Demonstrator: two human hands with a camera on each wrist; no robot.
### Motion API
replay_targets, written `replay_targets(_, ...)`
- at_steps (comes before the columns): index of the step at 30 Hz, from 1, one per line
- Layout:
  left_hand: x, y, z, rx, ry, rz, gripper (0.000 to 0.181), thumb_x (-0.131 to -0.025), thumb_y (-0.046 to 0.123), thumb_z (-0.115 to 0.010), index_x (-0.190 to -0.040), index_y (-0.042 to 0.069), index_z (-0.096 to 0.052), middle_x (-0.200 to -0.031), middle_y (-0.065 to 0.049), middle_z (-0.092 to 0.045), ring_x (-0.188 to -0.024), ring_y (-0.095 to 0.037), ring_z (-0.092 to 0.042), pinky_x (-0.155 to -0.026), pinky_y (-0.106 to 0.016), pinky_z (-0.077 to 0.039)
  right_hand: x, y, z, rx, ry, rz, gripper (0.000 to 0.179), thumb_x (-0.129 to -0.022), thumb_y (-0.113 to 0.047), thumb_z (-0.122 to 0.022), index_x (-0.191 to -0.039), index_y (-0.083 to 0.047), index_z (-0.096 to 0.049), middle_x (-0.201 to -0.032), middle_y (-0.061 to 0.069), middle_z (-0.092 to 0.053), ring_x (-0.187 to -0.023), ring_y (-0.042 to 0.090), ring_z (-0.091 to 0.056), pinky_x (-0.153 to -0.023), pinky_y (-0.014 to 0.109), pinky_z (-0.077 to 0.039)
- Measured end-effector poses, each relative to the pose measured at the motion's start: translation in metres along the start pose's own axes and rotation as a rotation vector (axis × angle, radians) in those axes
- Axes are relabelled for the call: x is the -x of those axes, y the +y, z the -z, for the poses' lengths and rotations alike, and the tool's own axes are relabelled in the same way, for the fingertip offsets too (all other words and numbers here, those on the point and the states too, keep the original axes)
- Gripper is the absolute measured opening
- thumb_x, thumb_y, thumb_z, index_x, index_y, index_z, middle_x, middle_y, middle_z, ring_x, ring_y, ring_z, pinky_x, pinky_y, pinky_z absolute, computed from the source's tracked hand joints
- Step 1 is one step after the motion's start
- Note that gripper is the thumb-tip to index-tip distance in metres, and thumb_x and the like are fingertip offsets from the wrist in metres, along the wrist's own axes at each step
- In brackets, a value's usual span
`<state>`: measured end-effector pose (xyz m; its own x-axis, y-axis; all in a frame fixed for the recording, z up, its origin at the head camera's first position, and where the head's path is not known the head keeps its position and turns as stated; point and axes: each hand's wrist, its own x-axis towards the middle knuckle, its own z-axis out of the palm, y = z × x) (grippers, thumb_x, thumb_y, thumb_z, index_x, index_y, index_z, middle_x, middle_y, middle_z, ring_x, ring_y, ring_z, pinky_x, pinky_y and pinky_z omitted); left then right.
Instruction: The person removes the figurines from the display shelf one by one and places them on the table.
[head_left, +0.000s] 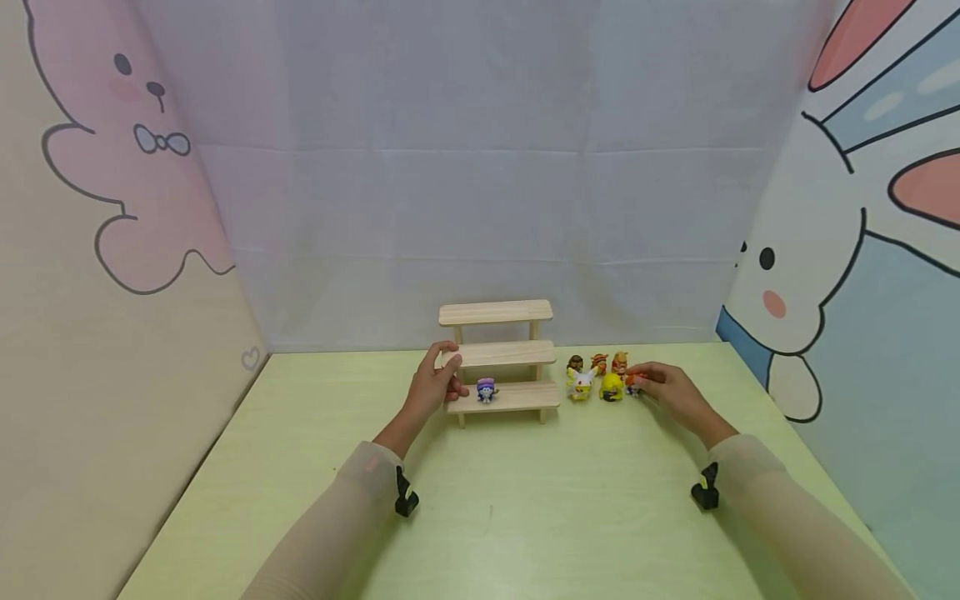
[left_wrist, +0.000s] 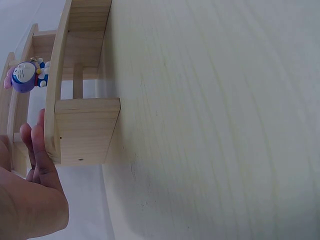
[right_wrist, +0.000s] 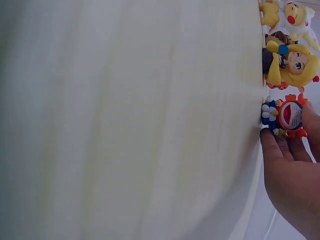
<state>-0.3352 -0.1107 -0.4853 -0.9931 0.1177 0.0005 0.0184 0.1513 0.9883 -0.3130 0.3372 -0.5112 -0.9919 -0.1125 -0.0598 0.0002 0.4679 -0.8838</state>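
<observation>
A three-tier wooden display stand stands at the back of the table. My left hand holds its left end, with fingers around the middle tier and others at the lowest tier. On that lowest tier stands a small purple-hooded figurine, its blue and white body visible in the left wrist view. My right hand pinches an orange-hooded figurine with a wide-open red mouth. The figurine stands close over the tabletop, at the right end of the group, thumb on its head and fingers beside it.
Beside the stand, a white-hooded figurine and a yellow-haired figurine form a front row. Several more, including a brown one, stand behind. A pale curtain hangs behind the table; printed side panels flank it.
</observation>
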Motion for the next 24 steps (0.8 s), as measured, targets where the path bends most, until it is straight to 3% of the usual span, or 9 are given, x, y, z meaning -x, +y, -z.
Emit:
replay_targets(4,0.000,0.001,0.000,0.000,-0.001,0.002,0.042,-0.109,0.035,-0.056,-0.146,0.017,-0.050,-0.060,-0.003,-0.062,-0.057,-0.015,-0.070,-0.051,-0.023,-0.053,0.000,0.000,0.000,0.001,-0.008,0.002,0.037,-0.111,-0.017,-0.051,-0.142,0.003,-0.057,-0.145,0.026,-0.054,-0.128,0.033,-0.056,-0.095,0.021,-0.051)
replay_targets(11,-0.003,0.000,0.004,0.003,-0.027,0.044,0.047,-0.107,0.038,-0.056,-0.149,0.016,-0.049,-0.069,-0.019,-0.067,-0.065,-0.027,-0.074,-0.055,-0.027,-0.055,0.001,0.000,0.003,0.029,-0.014,0.019,0.039,-0.111,-0.019,-0.052,-0.143,0.003,-0.056,-0.146,0.026,-0.053,-0.131,0.037,-0.054,-0.098,0.025,-0.052)
replay_targets(16,-0.001,-0.001,0.001,-0.002,0.004,0.014,0.043,-0.107,0.039,-0.057,-0.145,0.020,-0.052,-0.064,-0.007,-0.065,-0.059,-0.017,-0.071,-0.052,-0.023,-0.053,0.003,-0.004,0.006,0.057,-0.003,0.044,0.043,-0.111,-0.024,-0.053,-0.143,0.003,-0.055,-0.146,0.026,-0.054,-0.133,0.041,-0.053,-0.106,0.041,-0.050)
replay_targets(24,-0.001,0.000,0.000,0.000,0.004,0.009,0.040,-0.109,0.033,-0.056,-0.145,0.018,-0.051,-0.060,-0.003,-0.063,-0.056,-0.015,-0.069,-0.051,-0.023,-0.053,0.004,-0.013,0.012,0.072,0.010,0.055,0.045,-0.111,-0.026,-0.052,-0.146,0.003,-0.052,-0.149,0.027,-0.051,-0.136,0.044,-0.049,-0.113,0.058,-0.041)
